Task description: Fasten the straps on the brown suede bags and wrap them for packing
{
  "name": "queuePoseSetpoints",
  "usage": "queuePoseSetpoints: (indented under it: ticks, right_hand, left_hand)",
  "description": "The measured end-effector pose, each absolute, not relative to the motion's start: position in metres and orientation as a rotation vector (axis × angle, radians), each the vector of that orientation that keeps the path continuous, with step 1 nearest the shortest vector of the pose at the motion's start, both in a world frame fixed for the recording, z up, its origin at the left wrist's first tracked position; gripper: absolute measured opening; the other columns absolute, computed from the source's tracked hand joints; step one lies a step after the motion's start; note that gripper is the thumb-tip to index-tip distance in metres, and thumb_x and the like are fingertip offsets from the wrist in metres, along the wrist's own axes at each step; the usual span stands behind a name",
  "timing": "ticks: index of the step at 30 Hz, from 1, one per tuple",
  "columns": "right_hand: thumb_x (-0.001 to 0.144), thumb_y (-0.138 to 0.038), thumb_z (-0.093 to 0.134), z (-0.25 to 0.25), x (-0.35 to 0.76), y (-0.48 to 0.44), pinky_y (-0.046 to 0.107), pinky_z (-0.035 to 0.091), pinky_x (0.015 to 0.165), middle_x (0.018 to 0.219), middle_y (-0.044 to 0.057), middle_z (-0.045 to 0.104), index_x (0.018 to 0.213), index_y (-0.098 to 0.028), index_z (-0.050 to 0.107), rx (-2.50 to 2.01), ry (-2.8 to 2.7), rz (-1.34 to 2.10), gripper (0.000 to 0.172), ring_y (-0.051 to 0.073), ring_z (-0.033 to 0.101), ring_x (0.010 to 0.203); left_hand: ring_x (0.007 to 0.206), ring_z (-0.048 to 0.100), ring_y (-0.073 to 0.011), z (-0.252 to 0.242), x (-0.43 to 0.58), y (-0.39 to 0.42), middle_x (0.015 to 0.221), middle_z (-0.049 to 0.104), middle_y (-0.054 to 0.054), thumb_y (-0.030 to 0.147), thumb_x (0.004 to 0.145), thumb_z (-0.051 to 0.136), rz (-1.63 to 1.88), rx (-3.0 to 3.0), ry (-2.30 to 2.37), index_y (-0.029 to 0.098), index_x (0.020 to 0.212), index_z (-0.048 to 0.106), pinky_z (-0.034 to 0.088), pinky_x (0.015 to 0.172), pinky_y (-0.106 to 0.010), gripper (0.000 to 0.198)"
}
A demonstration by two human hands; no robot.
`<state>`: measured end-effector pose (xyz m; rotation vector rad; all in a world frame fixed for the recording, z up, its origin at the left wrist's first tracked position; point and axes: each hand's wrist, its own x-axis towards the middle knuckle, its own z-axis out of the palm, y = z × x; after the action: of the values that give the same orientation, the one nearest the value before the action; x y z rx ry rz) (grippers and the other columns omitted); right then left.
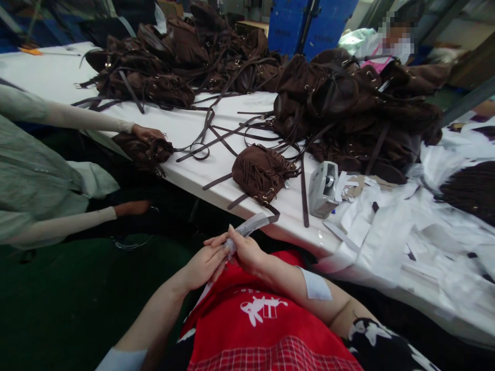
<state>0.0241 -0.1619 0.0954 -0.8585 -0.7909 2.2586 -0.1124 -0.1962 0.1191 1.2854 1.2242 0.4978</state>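
Observation:
A brown fringed bag (259, 172) lies on its side near the front edge of the white table. From it a dark strap (274, 215) runs over the edge towards me, its lower part covered by a clear plastic sleeve (253, 223). My left hand (207, 262) is closed around the bunched lower part of this sleeve. Close against it, my right hand (246, 251) also grips the sleeve, thumb on top. Both hands are in front of my red apron, and the fingers partly hide the plastic between them.
Brown bags are heaped at the back left (166, 56) and right (348, 103). A grey tape dispenser (324, 188) stands beside white paper scraps (356, 216). At left, a co-worker's hand (147, 134) rests on another brown bag (143, 152). Loose straps (201, 141) cross the tabletop.

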Motion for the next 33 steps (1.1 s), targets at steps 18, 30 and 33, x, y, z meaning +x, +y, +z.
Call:
queuePoseSetpoints:
  ticks: [18, 30, 33]
  right_hand:
    - [0.101, -0.054, 0.032, 0.077, 0.037, -0.113, 0.035, 0.051, 0.08, 0.078, 0.012, 0.072, 0.068, -0.013, 0.062, -0.889, -0.154, 2.347, 0.061, 0.02, 0.07, 0.073]
    - [0.062, -0.03, 0.087, 0.08, 0.04, -0.145, 0.037, 0.034, 0.109, 0.134, 0.009, 0.06, 0.122, -0.022, 0.064, -0.418, -0.949, 2.506, 0.065, 0.023, 0.05, 0.129]
    - [0.066, -0.03, 0.084, 0.086, 0.021, -0.17, 0.032, 0.039, 0.104, 0.126, 0.005, 0.064, 0.12, -0.021, 0.065, -0.31, -1.348, 2.563, 0.057, 0.022, 0.052, 0.126]
  left_hand:
    - [0.036, 0.032, -0.0077, 0.136, -0.179, -0.255, 0.038, 0.044, 0.006, 0.079, 0.08, 0.044, 0.245, 0.953, 1.377, 0.016, 0.078, 0.066, 0.04, 0.055, -0.025, 0.066]
    - [0.033, 0.034, -0.007, 0.156, -0.153, -0.232, 0.032, 0.04, 0.008, 0.066, 0.083, 0.055, 0.849, 0.823, 1.402, 0.018, 0.073, 0.062, 0.045, 0.056, -0.025, 0.051]
    - [0.036, 0.04, -0.008, 0.172, -0.133, -0.207, 0.035, 0.04, 0.009, 0.058, 0.085, 0.058, 1.026, 0.817, 1.318, 0.017, 0.078, 0.061, 0.047, 0.06, -0.026, 0.042]
